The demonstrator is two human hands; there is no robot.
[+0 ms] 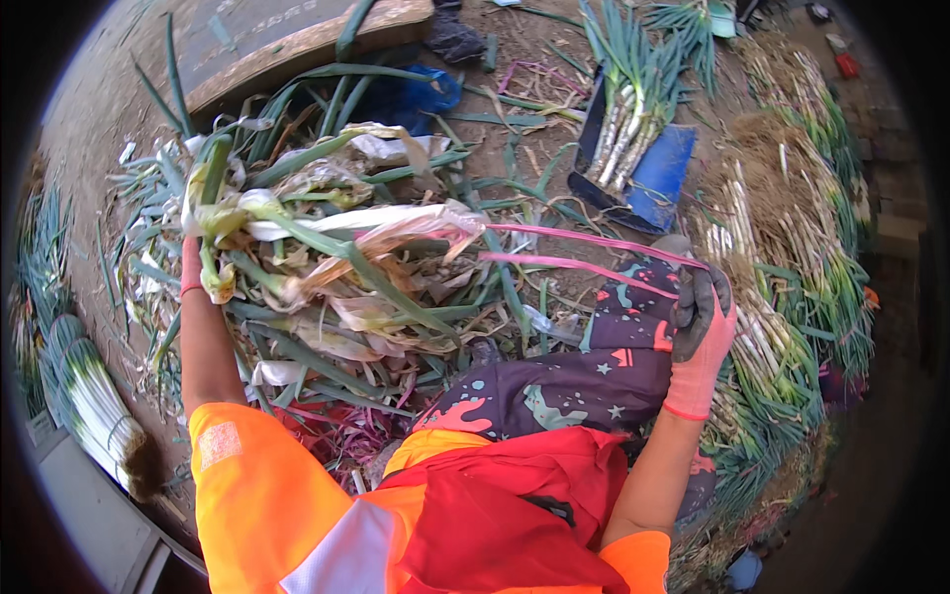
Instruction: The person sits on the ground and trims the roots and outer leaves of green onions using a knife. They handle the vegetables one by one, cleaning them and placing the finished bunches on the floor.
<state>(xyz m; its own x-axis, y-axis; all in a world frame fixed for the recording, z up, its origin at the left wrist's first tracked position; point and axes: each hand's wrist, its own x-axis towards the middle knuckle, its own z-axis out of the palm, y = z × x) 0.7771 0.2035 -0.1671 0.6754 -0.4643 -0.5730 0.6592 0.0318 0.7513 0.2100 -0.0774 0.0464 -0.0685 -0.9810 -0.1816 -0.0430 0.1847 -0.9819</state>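
Note:
My right hand (701, 308), in a pink glove with grey coating, grips a pink plastic tie (594, 236) whose two strands stretch leftwards to a mass of stripped leaves. My left hand (191, 260), in a like glove, reaches into the left side of that mass; torn onion leaves and peelings (312, 260) cover its fingers, so its hold cannot be seen. Beyond my right hand, several green onions (623, 141) lie with dirty white stems in a blue, open-ended holder (664, 178). My legs in patterned dark trousers (564, 386) are bent beside the leaf heap.
Rows of rooted green onions (772, 245) lie along the right. A tied bundle with clean white stems (96, 408) rests at the lower left. A wooden board (312, 52) lies at the top left, near a blue plastic bag (423, 93). Pink strands (356, 445) are heaped near my lap.

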